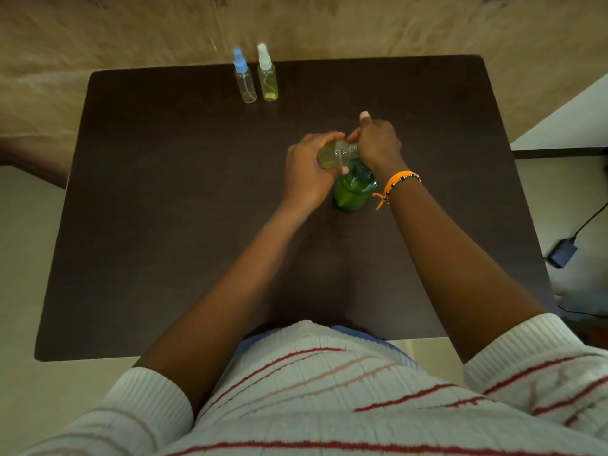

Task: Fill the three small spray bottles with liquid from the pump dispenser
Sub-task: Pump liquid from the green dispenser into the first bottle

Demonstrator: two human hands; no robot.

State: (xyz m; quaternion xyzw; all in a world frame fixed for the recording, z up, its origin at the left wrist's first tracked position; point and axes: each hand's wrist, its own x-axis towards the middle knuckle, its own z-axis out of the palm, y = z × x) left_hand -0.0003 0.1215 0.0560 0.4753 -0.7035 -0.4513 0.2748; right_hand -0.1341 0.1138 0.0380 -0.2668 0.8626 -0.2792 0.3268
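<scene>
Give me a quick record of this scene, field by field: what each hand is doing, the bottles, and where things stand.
left hand: grips a small spray bottle, tilted on its side
right hand: curled at that bottle's neck end; cap hidden
pump dispenser: green, on the table beneath the hands
blue-capped bottle: upright at far edge, looks clear
white-capped bottle: upright beside it, yellowish liquid inside
wrist: orange bracelet on the right

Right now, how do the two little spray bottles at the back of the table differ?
The blue-capped bottle looks clear and empty; the white-capped bottle holds yellowish liquid. The blue-capped one stands left of the white-capped one. Both stand upright, capped, side by side near the far edge of the dark table, untouched by either hand.
</scene>
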